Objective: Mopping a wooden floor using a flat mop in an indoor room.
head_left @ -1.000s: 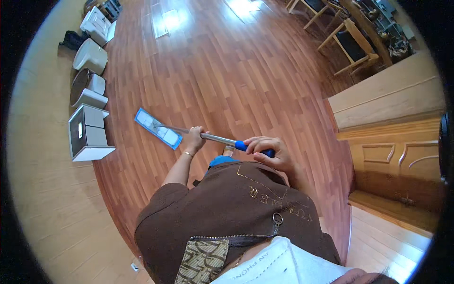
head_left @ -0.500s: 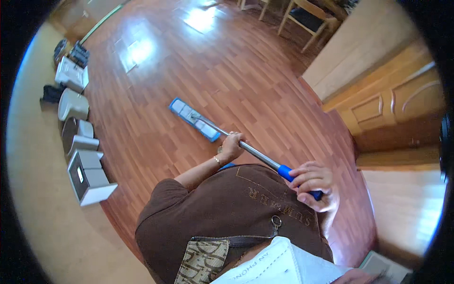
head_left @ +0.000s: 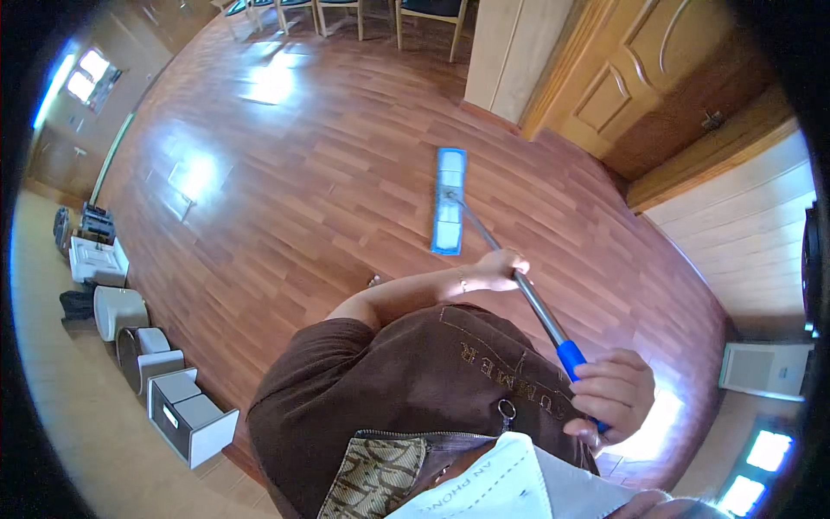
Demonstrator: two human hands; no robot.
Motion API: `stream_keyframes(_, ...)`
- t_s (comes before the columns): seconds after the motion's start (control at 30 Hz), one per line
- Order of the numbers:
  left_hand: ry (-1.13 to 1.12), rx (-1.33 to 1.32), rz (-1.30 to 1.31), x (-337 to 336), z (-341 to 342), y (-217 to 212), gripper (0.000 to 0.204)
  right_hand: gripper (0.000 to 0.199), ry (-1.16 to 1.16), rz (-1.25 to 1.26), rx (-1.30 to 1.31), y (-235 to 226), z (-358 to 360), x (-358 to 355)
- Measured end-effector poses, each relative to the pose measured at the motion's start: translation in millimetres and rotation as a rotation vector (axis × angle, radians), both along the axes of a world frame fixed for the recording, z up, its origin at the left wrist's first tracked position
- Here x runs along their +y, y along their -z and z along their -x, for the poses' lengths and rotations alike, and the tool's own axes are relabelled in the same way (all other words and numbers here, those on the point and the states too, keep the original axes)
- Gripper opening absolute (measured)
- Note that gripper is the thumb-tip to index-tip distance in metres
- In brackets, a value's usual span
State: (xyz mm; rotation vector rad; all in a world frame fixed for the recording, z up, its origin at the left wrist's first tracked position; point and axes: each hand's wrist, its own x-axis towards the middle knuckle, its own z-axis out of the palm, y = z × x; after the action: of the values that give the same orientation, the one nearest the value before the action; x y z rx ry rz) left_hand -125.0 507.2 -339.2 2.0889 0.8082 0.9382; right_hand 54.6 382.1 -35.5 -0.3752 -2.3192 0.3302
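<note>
A flat mop (head_left: pixel 540 307) slants across the front of my body, its metal pole ending in a blue grip. My left hand (head_left: pixel 499 269) is wrapped round the pole partway down. Higher up, my right hand (head_left: pixel 616 395) closes on the blue handle grip (head_left: pixel 571 356) close to my chest. The mop's blue-and-white head (head_left: pixel 449 233) lies flat on the reddish wood-plank floor (head_left: pixel 346 186), ahead of me and slightly right of centre.
Along the left wall stand several white and brown cabinets and seats (head_left: pixel 194 415). A wooden door (head_left: pixel 622 78) is at the upper right, beside a pale wall panel (head_left: pixel 510 60). Chairs (head_left: pixel 432 9) line the far side. A white box-shaped unit (head_left: pixel 761 370) stands at the right.
The mop head has swung to the right across the floor and turned from slanting to pointing away from me. Both hands have moved right with the mop, and the view has turned.
</note>
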Motion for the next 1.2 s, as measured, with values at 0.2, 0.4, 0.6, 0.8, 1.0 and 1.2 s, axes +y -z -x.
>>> stream_keyframes(0.2, 0.415, 0.136, 0.062, -17, -78, -23, 0.021, 0.04, 0.117, -0.179, -0.087, -25, -35, -46)
stream_keyframes(0.4, 0.518, 0.221, 0.105, -50, -84, -66, 0.018, 0.016, 0.106, -0.287, -0.152, -52, -46, -62)
stream_keyframes(0.6, 0.329, 0.268, 0.081, -76, -53, -40, 0.017, 0.017, -0.114, -0.325, -0.019, -40, -50, -55)
stream_keyframes(0.8, -0.052, 0.239, 0.095, -111, 34, -43, 0.015, 0.043, -0.389, -0.126, 0.026, -5, -13, -28)
stream_keyframes(1.0, -0.408, 0.298, 0.207, -155, 129, -15, 0.016, 0.039, -0.676, 0.219, 0.241, 48, 69, -20)
stream_keyframes(1.2, -0.772, 0.233, 0.247, -223, 223, 51, 0.024, 0.017, -0.895, 0.651, 0.294, 110, 152, -35)
